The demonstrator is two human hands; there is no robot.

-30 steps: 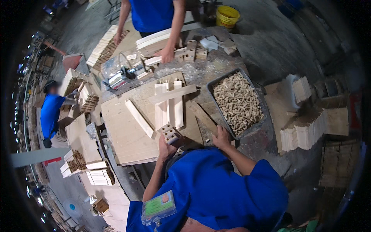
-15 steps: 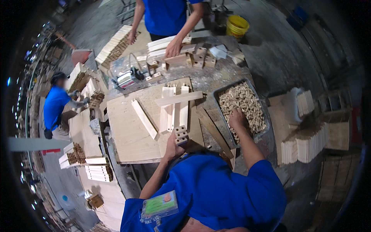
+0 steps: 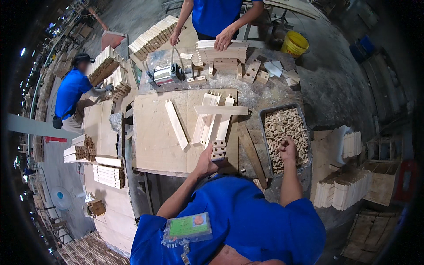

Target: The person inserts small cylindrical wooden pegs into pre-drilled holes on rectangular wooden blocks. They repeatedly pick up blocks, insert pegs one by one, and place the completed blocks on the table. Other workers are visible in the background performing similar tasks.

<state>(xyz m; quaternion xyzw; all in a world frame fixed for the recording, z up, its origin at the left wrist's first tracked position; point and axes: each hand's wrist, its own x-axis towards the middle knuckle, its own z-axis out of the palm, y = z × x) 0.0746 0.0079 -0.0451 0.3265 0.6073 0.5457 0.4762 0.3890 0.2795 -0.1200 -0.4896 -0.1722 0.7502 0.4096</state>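
My left hand (image 3: 205, 163) is wrapped round a small stack of pale wooden pieces (image 3: 218, 150), whose end faces show dark round holes. Below the crosswise slat (image 3: 221, 110), several lengthwise slats (image 3: 206, 125) lie on the cardboard sheet (image 3: 152, 145), just beyond that hand. Another slat (image 3: 176, 125) rests apart at their left. Over a grey tray (image 3: 263, 132) heaped with short wooden dowels (image 3: 285, 123), my right hand (image 3: 288, 150) has its fingers curled together. What sits between those fingers is too small to make out.
Across the table a co-worker's hand (image 3: 224, 39) rests on stacked slats (image 3: 221, 52). A clamp-like metal device (image 3: 165, 75) and drilled blocks (image 3: 252, 70) lie between us. A long wooden strip (image 3: 252, 157) lies left of the tray. Slat bundles (image 3: 344, 190) stand at right.
My right hand has lifted from among the dowels, its fingers now curled above them. My left hand still holds the wooden pieces. The co-worker's slats now stand gathered upright. The whole view has shifted.
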